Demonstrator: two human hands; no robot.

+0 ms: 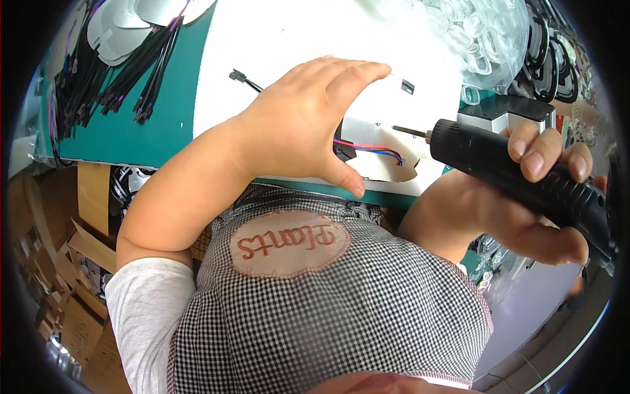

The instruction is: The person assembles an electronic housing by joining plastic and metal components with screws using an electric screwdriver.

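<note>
My right hand point(499, 220) is wrapped round a black electric screwdriver point(482, 150). The bit point(410, 132) points left, above a pale, shiny part point(386, 168) whose near edge is curved. My left hand point(292, 115) reaches over this part with thumb and forefinger spread apart. Its other fingers are partly hidden, and so is whatever lies beneath the palm. Between thumb and forefinger a black piece point(342, 151) shows, with red, blue and black wires point(371, 149) running to the right. A black plug connector point(239, 76) on a cable sticks out beyond my left wrist.
Under the work lies a white sheet point(256, 33) on a green mat point(174, 98). Bundled black cables point(138, 79) and grey-white covers point(118, 36) lie far left. A bag of clear plastic rings point(476, 39), a black-topped box point(512, 107) and a small black piece point(407, 87) are at right.
</note>
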